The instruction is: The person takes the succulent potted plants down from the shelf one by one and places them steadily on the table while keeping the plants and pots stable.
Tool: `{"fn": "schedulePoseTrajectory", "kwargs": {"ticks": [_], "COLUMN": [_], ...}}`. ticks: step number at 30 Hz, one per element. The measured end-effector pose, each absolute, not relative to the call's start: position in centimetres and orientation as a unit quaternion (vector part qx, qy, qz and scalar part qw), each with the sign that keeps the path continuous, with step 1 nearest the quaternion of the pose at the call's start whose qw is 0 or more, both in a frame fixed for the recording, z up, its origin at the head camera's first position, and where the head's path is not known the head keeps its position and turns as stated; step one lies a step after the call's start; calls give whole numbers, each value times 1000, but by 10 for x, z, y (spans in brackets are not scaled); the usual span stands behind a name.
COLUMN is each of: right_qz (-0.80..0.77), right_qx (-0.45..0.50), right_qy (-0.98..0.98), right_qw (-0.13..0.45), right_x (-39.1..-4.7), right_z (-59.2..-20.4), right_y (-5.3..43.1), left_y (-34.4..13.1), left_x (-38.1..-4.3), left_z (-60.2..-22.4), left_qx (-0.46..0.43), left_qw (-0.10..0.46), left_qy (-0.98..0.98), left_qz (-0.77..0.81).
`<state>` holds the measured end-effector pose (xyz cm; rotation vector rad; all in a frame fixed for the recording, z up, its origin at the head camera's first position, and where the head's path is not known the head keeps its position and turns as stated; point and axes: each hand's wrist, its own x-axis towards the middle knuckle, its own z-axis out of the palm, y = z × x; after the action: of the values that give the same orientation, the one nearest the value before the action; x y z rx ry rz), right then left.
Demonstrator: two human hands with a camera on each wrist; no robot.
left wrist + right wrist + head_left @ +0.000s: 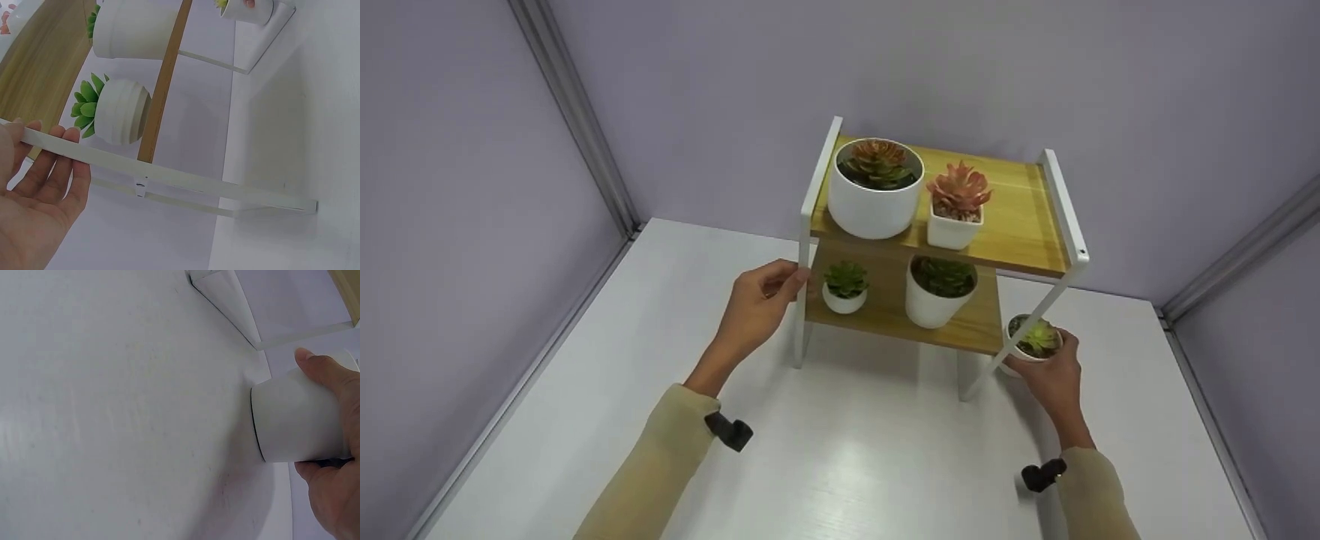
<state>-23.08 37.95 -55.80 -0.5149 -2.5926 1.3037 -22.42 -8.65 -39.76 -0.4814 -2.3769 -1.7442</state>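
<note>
Walls [960, 75]: pale lilac, behind and on both sides.
Table [840, 480]: white, shiny in the middle.
Plant stand [1065, 206]: upright on the table; white side frames carry an upper board [1016, 217] and a lower board [879, 307], both wooden.
Large round pot [874, 206]: white, left end of the upper board.
Left hand [761, 300]: grip nearly closed, thumb and fingertips pinching the stand's near left leg [236, 192].
Right hand [1054, 375]: grip spread to a pot's width, thumb and fingers around the held pot [298, 419].
Tall pot [934, 304]: white, toward the right on the lower board.
Held pot: white, with a yellow-green plant [1039, 339], just outside the stand's right side; whether its base touches the table, I cannot tell.
Square pot [955, 232]: white, beside the large round pot, with a pink plant [960, 187].
Little pot [844, 301]: white, left end of the lower board.
</note>
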Motion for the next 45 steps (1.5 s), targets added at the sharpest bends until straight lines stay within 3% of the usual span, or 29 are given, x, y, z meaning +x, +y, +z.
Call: {"fn": "schedulePoseTrajectory", "kwargs": {"ticks": [45], "right_qz": [448], "right_qx": [-163], "right_qy": [-868], "right_qw": [142], "right_x": [-219], "right_z": [-555], "right_y": [377], "left_y": [-94], "left_x": [-246], "left_z": [-427], "left_qx": [-176], "left_qw": [66], "left_qy": [-782], "left_qz": [-594]}}
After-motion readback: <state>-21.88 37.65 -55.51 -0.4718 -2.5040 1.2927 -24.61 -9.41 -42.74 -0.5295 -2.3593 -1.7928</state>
